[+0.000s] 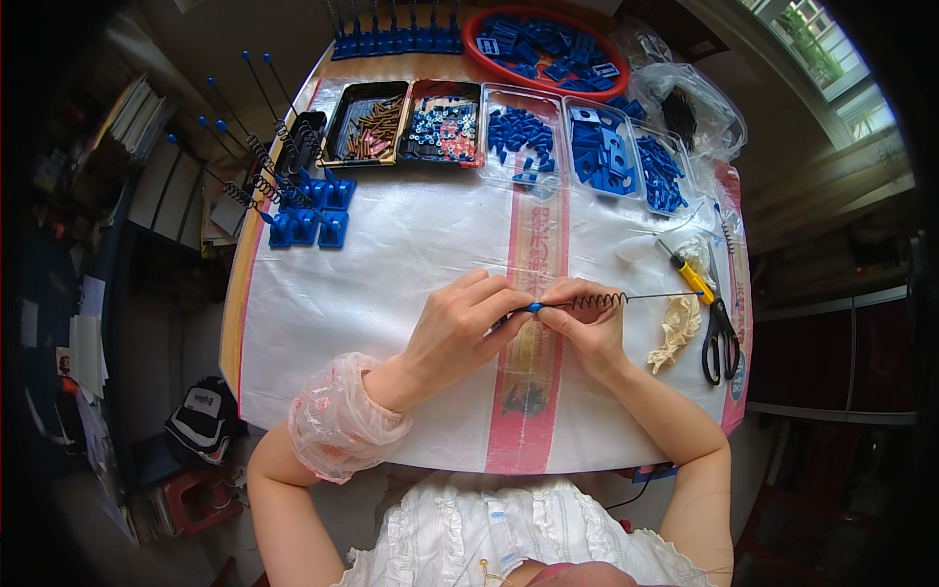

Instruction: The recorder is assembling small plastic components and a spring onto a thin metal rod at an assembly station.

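Note:
Both my hands meet over the middle of the table. In the fingers of my left hand (471, 311) is a small blue plastic piece (534, 307), mostly covered by them. My right hand (593, 328) pinches a black coil spring (604, 300) right beside that piece. From the coil a thin black rod runs to the right and ends in a small blue tip (699, 293). Spring and blue piece touch or join between my fingertips; the exact joint is hidden. A clear sleeve cover (350, 421) sits around my left forearm.
Trays along the back hold brown screws (380, 127), small nuts (440, 132) and blue parts (523, 137). A red basin (469, 39) of blue pieces stands behind. Finished-looking blue bases with springs (313, 210) stand left. Right lie a yellow screwdriver (691, 281), black scissors (721, 342) and cream gloves (675, 333).

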### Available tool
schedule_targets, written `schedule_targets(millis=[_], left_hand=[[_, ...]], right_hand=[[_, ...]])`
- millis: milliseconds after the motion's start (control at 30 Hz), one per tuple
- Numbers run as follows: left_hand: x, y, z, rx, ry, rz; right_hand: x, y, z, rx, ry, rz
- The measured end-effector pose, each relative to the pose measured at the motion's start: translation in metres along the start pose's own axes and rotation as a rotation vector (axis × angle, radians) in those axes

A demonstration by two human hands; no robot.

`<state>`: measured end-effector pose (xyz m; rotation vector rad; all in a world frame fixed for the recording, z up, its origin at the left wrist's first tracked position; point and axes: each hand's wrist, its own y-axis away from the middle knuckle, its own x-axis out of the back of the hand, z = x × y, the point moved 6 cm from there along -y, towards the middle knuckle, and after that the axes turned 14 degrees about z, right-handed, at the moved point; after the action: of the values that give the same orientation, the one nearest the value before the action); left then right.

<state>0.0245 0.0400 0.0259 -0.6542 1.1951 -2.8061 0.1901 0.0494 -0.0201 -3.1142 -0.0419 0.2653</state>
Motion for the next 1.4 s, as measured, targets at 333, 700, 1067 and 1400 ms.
schedule_targets(millis=[333,700,1067,1400], left_hand=[[0.000,-0.001,-0.003,0.060,0.039,-0.045],[-0.003,0.002,-0.016,0.329,0.204,-0.119],[0.000,-0.001,-0.016,0.340,0.204,-0.109],[-0.002,0.000,-0.019,0.374,0.233,-0.124]], right_hand=[[0.000,0.000,0.002,-0.005,-0.034,-0.004],[0.000,0.001,0.003,-0.033,-0.041,0.033],[-0.002,0.000,0.005,-0.036,0.006,0.024],[0.000,0.000,0.009,-0.033,-0.004,0.050]])
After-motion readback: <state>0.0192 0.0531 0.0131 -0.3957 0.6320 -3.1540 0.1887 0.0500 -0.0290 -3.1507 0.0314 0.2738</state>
